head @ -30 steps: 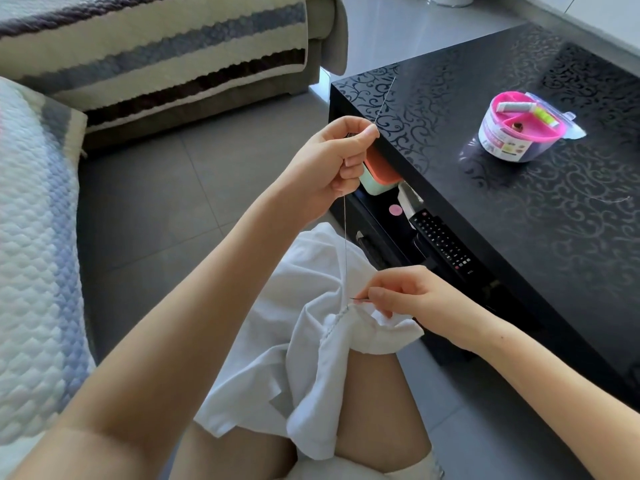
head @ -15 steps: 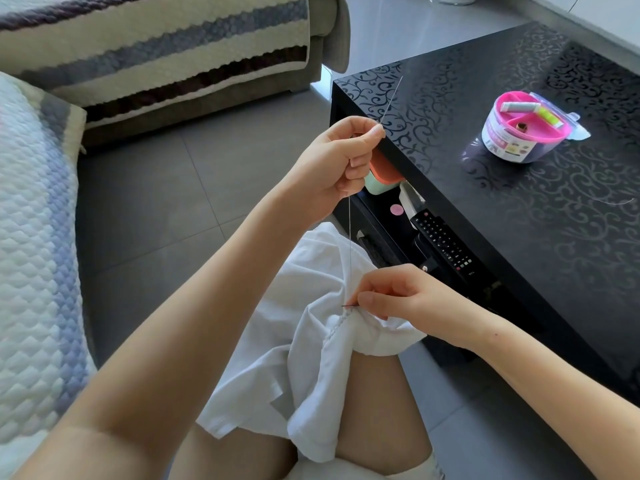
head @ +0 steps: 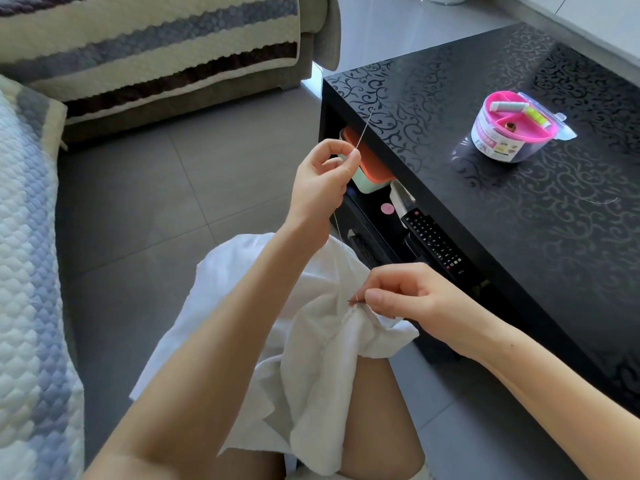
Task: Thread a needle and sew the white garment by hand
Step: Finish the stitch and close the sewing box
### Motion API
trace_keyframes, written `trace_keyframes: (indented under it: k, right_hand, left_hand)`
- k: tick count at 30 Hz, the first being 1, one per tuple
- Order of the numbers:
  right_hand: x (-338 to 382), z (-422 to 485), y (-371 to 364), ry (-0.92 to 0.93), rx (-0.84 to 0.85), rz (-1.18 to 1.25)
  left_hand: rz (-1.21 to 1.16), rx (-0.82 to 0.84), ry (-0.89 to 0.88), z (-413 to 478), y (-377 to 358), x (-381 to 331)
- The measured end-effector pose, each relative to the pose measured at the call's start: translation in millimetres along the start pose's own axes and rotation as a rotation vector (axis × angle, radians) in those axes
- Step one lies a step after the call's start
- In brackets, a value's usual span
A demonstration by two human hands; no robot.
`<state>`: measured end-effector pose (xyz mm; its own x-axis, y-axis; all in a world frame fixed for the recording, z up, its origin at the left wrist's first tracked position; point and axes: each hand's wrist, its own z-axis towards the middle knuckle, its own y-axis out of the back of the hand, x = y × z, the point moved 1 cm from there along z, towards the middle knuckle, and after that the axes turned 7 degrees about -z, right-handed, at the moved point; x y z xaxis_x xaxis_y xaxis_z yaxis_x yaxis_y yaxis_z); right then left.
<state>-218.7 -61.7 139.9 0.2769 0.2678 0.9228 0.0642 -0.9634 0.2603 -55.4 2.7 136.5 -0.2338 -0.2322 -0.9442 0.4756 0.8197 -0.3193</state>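
Observation:
The white garment [head: 311, 368] lies bunched over my lap. My left hand [head: 322, 181] is raised above it and pinches the thin needle [head: 365, 128], which sticks up past my fingertips. A fine thread [head: 341, 240] runs from that hand down to the seam. My right hand [head: 412, 299] pinches the cloth at the seam, right where the thread enters it.
A black patterned coffee table [head: 519, 220] stands to the right with a pink sewing kit tub [head: 512, 131] on top. Its lower shelf holds a remote control [head: 434, 244] and an orange-lidded box [head: 369, 168]. A striped sofa [head: 138, 46] and grey tiled floor [head: 156, 209] lie to the left.
My left hand has drawn the needle and thread a little higher. My right hand has stayed at the seam.

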Motion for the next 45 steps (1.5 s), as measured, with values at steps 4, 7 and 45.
trace_keyframes:
  k: [4,7,45]
  right_hand:
    - [3.0,-2.9,5.4,0.007,-0.01,-0.013]
    - [6.1,-3.8,9.3,0.013,-0.019,-0.002]
    - [31.2,-0.9,35.1,0.054,-0.044,0.145]
  left_hand:
    - [0.006,-0.051,-0.06,-6.4,-1.4,22.7]
    - [-0.005,-0.081,-0.077,-6.3,-0.1,25.5]
    - [0.01,-0.052,-0.172,-13.2,-2.6,21.3]
